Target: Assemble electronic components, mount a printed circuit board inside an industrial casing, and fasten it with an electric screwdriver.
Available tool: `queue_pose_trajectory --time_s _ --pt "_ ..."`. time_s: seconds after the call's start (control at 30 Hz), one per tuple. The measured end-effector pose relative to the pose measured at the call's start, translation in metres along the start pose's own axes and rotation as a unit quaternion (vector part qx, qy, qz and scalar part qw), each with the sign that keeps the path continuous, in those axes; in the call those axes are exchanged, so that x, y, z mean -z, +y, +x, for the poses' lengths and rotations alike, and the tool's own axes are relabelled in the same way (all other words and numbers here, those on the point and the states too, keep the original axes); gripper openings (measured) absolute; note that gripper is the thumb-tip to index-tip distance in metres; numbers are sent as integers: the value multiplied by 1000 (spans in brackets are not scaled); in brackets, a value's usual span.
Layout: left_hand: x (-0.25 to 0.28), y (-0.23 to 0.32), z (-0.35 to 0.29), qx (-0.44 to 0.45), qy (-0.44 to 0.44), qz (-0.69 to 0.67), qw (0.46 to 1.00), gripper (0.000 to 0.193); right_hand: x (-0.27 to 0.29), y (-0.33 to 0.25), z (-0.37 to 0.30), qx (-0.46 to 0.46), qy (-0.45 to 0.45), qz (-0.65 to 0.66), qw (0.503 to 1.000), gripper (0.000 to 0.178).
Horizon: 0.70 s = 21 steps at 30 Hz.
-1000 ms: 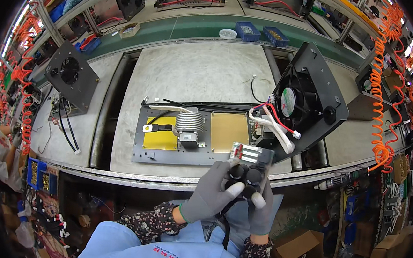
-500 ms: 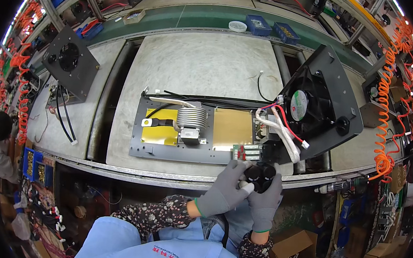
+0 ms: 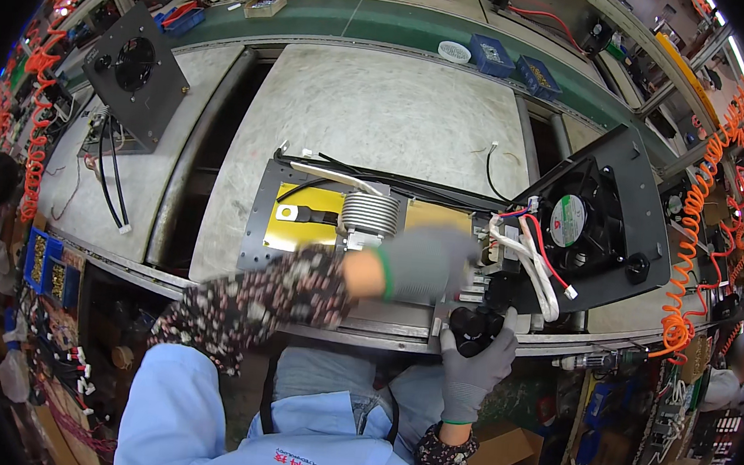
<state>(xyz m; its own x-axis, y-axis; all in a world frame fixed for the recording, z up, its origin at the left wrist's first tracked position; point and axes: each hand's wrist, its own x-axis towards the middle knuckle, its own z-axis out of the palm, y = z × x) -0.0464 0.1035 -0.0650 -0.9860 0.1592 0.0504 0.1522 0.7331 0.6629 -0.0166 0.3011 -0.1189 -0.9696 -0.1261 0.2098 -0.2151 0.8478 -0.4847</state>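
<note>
Shifting since the earlier frame, the person's left hand in a grey knitted glove (image 3: 426, 265) is leaving the cluster of black, round-topped cylinders (image 3: 474, 323) and is now passing over the right part of the assembly, while the right hand in a matching grey glove (image 3: 476, 376) is remaining at the cluster. Largest of the surroundings, the pale grey, scuffed rectangular worktop (image 3: 373, 101) is supporting the parts. Dark grey sheet metal is forming the square fan panel (image 3: 633, 196), which is standing tilted at the right and carrying a round black fan (image 3: 595, 224). Just to its left, the flat grey metal mounting plate (image 3: 257, 223) is lying on the worktop, partly hidden by the left forearm. On the plate, a tan rectangular sheet (image 3: 434, 216) and a glossy yellow sheet (image 3: 315, 236) are flanking a silver, tightly wound metal coil (image 3: 369, 213). Near the worktop's front edge, just below the fan panel's lower left side, the right hand is gripping the cluster, its thumb and fingers closing on opposite sides. The left hand's grip (blurred by motion) is not showing clearly, so whether its fingers are apart or together cannot be told. White-sleeved wires (image 3: 531, 267) are hanging beside the fan.
</note>
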Motion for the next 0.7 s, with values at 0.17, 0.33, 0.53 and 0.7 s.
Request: queue_pose_trajectory --time_s 0.17,0.33,0.53,0.7 --pt "25 -54 76 99 -72 204 971 24 -4 4 -1 25 8 19 999 93" --pt "-2 -82 96 60 -79 217 971 21 -2 4 0 18 4 16 1000 92" --pt "-12 -82 105 29 -6 254 967 16 -1 8 4 57 17 26 998 96" --pt "-13 -80 113 13 -15 226 974 16 7 -2 5 -1 -14 52 999 91"
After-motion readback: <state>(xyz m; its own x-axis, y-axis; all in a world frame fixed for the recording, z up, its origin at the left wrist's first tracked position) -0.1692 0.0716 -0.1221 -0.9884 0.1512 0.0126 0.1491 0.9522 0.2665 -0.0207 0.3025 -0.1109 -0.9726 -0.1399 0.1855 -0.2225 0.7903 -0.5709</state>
